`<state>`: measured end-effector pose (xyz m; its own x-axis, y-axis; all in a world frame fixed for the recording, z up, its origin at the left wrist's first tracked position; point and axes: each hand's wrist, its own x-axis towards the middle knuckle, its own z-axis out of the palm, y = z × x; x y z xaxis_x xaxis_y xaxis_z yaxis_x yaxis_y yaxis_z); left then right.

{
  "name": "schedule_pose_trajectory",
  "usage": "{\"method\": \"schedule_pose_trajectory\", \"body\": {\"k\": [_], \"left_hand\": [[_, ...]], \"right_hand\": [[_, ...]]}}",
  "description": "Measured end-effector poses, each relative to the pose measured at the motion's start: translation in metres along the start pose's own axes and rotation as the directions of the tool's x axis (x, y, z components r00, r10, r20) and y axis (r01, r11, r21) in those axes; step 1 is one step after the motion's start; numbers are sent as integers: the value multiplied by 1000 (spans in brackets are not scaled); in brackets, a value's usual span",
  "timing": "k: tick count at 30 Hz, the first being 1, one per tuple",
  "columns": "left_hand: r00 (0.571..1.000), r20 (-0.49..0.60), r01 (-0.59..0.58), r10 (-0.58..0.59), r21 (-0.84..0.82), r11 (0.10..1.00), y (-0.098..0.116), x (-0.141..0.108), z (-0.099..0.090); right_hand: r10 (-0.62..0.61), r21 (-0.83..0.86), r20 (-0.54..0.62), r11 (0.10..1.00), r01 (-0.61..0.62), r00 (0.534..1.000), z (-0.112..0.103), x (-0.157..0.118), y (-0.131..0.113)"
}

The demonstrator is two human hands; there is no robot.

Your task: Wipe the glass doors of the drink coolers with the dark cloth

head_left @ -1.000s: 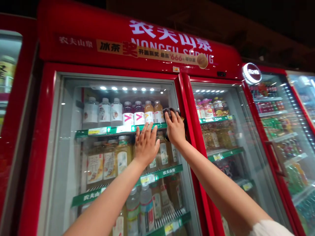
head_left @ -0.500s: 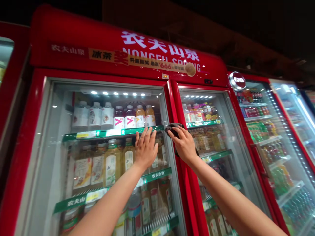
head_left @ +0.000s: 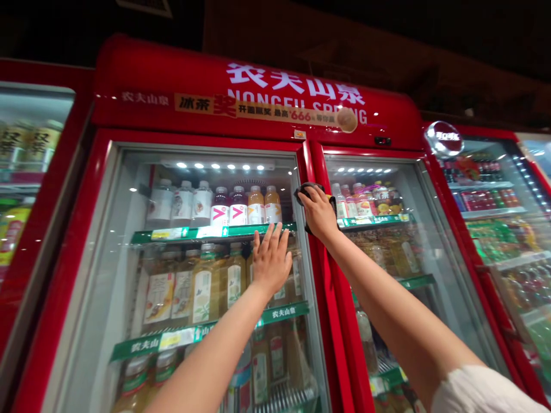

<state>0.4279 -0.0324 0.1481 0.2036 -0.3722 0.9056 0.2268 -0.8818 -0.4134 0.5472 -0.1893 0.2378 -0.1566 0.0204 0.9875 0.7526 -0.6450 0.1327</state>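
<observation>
Gripping a dark cloth in the right hand, up by the red frame where the two doors meet. Holding the left hand open, palm toward the left glass door, fingertips around the top green shelf strip. Can't tell if actually touching. Lots of bottles behind the glass, btw.

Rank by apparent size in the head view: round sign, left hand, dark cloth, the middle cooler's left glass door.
1. Left glass door
2. Left hand
3. Round sign
Dark cloth: unranked, partly hidden behind the right hand.
</observation>
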Motion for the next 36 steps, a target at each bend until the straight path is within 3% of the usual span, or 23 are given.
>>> {"method": "schedule_pose_trajectory", "body": {"k": [4,8,21,25,28,31,36], "left_hand": [[1000,2,30,-30,-7,1000,6,17,12],[998,-26,48,-49,-46,998,12,16,17],[997,70,46,-40,-88,995,54,-59,23],[996,83,38,-31,-81,996,62,-78,22],[996,90,10,-3,-77,997,58,-84,18],[996,92,5,1,-69,998,49,-79,14],[998,69,2,0,-34,999,36,-55,12]], "right_hand": [[-20,-6,32,1000,20,999,1,25,9],[-55,-4,67,998,56,996,-5,8,11],[47,21,129,999,-50,990,-22,-161,-35],[34,-4,133,999,-34,991,-28,-226,-50],[-19,-25,139,999,23,990,-32,-258,-54],[-50,-38,133,998,55,990,-31,-253,-51],[-35,-51,89,998,39,995,-22,-183,-39]]}}
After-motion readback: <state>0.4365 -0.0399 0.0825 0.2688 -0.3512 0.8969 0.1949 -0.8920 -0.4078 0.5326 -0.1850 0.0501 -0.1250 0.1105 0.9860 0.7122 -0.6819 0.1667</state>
